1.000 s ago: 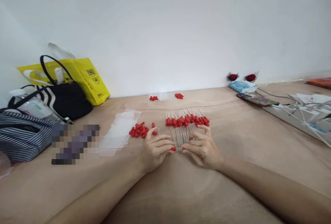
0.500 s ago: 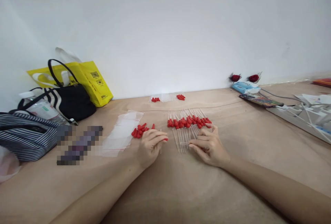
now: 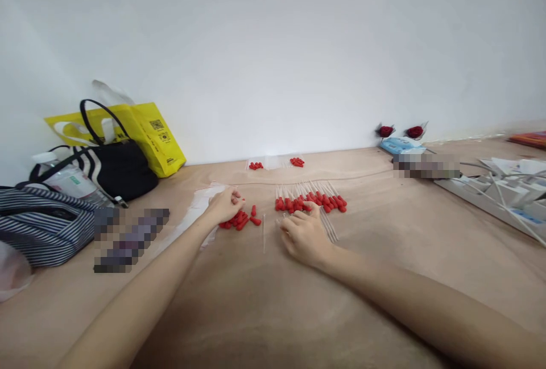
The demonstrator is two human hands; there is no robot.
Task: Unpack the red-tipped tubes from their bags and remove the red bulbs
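Observation:
My left hand is over the pile of red rubber bulbs, fingers pinched, with a bit of red showing at the fingertips. My right hand is curled over a row of clear glass dropper tubes and hides most of them. A clear tube end shows at its fingertips on the left, though the rest is covered. Just beyond lie droppers fitted with red bulbs, side by side with their thin tips pointing away. One lone glass tube lies between my hands.
Clear zip bags lie left, partly under my left forearm. Bags with red bulbs lie by the wall. A yellow bag, black bag and striped pouch stand left; a power strip and cables lie right.
My left hand has moved away and left to the bulb pile, uncovering the lone tube. My right hand has shifted left across the loose glass tubes.

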